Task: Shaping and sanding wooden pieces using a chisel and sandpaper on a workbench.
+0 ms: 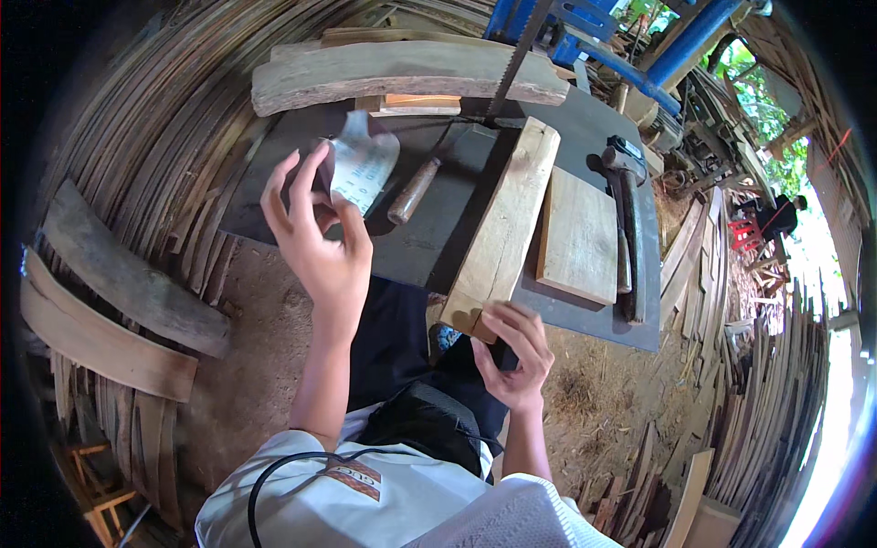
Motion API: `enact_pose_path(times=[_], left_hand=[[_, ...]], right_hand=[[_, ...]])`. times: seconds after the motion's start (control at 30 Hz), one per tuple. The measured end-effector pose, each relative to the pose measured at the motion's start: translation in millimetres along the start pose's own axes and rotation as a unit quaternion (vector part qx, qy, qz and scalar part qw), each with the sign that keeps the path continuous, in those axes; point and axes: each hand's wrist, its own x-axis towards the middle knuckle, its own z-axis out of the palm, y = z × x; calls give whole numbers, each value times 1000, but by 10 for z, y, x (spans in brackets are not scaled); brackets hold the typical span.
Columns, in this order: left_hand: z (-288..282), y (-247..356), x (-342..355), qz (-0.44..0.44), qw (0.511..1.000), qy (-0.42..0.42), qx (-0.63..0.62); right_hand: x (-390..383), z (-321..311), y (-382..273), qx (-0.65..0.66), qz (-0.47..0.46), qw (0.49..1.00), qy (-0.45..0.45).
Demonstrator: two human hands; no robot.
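The printed sheet is blurred at its top, its edge partly hidden by the left hand, while the right hand covers one corner of the wooden plank, the view's upper edge crops the blue machine frame, and the distant person is too small to make out.

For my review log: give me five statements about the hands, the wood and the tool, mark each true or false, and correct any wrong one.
1. The left hand holds a printed sheet. True.
2. The right hand is at the far end of the long board. False: it is at the near end.
3. The wooden-handled tool lies left of the long board. True.
4. The square board lies on top of the long board. False: it lies on the table, to the right of the long board.
5. A thick plank lies across the table's far side. True.
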Motion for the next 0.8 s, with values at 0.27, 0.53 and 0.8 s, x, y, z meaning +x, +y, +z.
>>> enact_pose_path(times=[0.27,0.53,0.8], left_hand=[[-76,572,-336,-49,972,-135,-185],[9,576,-639,-125,909,-224,-328],[-71,127,-1360,163,907,-283,-266]], right_hand=[[476,-83,55,-210,-135,966,60],[636,-206,217,-250,-149,951,-102],[810,-99,412,-139,-53,968,-202]])
